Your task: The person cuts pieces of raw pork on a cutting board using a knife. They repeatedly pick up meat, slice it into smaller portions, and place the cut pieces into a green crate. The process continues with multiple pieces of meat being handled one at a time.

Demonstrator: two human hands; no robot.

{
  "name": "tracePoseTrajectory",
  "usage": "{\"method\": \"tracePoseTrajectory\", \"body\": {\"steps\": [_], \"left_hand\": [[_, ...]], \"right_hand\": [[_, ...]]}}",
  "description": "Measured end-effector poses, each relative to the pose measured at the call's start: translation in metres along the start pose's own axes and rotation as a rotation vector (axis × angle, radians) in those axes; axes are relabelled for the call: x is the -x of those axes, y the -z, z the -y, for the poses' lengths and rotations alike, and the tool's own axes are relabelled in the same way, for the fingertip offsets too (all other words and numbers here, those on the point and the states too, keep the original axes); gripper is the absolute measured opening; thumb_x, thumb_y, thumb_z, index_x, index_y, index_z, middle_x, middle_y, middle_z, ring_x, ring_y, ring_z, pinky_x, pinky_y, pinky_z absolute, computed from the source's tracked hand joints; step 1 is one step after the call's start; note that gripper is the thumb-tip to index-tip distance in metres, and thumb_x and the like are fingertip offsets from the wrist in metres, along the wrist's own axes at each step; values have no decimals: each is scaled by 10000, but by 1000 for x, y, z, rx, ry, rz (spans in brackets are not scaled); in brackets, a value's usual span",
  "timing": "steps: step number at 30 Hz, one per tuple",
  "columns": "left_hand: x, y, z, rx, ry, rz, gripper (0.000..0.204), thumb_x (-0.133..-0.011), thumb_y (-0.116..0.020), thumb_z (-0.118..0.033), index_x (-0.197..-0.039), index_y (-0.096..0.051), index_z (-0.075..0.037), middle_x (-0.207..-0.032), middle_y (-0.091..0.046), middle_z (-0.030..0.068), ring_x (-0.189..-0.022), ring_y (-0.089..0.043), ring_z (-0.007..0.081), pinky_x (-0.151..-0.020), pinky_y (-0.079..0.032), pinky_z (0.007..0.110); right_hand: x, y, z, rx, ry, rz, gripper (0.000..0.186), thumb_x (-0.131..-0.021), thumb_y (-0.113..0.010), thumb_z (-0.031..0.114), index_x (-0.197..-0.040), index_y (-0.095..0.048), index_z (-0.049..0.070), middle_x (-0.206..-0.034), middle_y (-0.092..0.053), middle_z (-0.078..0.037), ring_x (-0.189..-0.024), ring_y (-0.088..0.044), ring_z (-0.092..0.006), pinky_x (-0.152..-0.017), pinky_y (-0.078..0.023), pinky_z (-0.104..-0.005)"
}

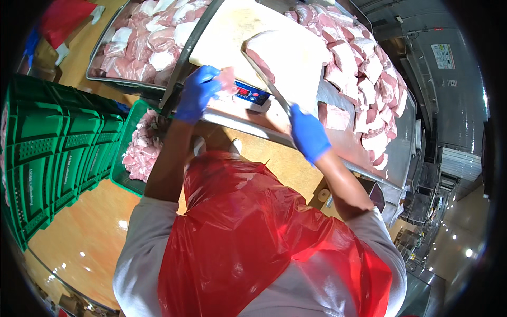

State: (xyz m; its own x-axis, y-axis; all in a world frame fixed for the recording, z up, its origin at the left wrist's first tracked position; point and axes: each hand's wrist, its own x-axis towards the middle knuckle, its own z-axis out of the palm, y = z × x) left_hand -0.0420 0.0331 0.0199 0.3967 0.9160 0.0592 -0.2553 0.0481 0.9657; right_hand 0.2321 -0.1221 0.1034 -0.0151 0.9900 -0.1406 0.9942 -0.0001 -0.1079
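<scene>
The left hand (196,95) in a blue rubber glove is closed around a small pink piece of raw meat (227,79), just at the 9 o'clock side of the flat digital scale with red digits (252,95). The right hand (308,132), also blue-gloved, grips the handle of a long steel knife (266,79); its blade points to 11 o'clock, toward a big pale slab of meat (288,55) on the white cutting board (232,26). At 9 o'clock of the left forearm stands a green plastic crate (122,142) with meat trimmings
</scene>
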Motion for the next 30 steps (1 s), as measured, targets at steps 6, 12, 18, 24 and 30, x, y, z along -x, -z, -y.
{"method": "tracePoseTrajectory", "body": {"steps": [6, 12, 18, 24, 30], "left_hand": [[120, 161, -8, -28, 325, 91, 372, -788, -715, -162, -1119, -622, -19, -1021, -624, 28, -901, -601, 139, -776, -498, 289], [44, 154, -7, -957, -221, -116, 223, -964, -608, -119, -1151, -636, -1, -1072, -676, 140, -982, -635, 150, -867, -511, 332], [-152, 12, -36, -440, -35, 291, 302, -904, -658, -98, -1201, -680, -45, -1166, -670, 115, -1076, -627, 249, -940, -509, 347], [-202, -65, 2, -533, -79, 618, 341, -947, -640, -182, -1249, -683, -29, -1220, -690, 89, -1126, -638, 240, -1031, -456, 332], [-89, -83, 12, 300, 208, 390, 657, -912, -704, -197, -1464, -407, 2, -1369, -538, 101, -1236, -545, 192, -1051, -454, 325]], "right_hand": [[102, 7, -30, -325, -312, -52, 179, -1001, -550, 96, -1138, -497, -8, -699, -639, -237, -631, -652, -412, -552, -470, -495], [33, -6, -25, -762, -420, -444, 190, -1049, -513, 172, -1090, -532, -13, -722, -631, -123, -597, -627, -208, -530, -485, -345], [-58, 2, -30, -1503, -256, -555, 250, -1053, -542, 217, -1193, -567, 12, -992, -632, -48, -812, -611, -123, -724, -547, -293], [-107, -10, -29, -1861, -267, -301, 267, -1042, -542, 221, -1236, -570, 40, -958, -610, -13, -742, -568, -123, -681, -548, -309], [-81, 16, 2, -1708, -308, -272, 247, -1020, -591, 228, -1211, -610, 73, -934, -632, 16, -733, -568, -91, -623, -472, -245]]}}
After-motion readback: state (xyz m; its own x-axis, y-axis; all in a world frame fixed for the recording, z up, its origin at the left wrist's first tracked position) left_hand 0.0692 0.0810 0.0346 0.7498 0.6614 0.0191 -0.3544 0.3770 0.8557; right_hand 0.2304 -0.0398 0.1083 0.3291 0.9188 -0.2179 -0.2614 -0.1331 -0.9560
